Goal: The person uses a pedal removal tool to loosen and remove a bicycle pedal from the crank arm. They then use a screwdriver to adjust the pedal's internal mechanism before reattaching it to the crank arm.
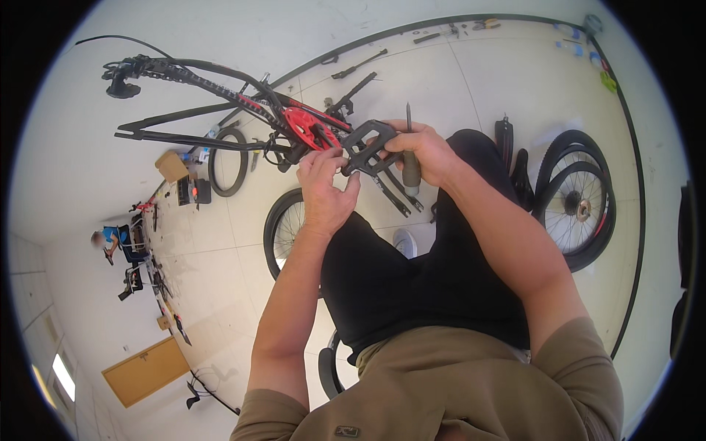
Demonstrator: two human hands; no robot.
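A black bicycle pedal with an open cage body sits between my hands, beside the red chainring of a black bike frame. My left hand is closed at the pedal's spindle end, next to the crank; its fingers partly hide where they meet. With thumb and fingers, my right hand grips the pedal's outer end. That same hand also holds a screwdriver upright, its shaft pointing away from me and its grey handle against the palm. Behind the pedal, black fork-like ends show.
Bicycle wheels lie at right, near a saddle. Another wheel rests left of my legs, and a tyre farther off. A hammer and other tools line the far wall. A person sits at far left.
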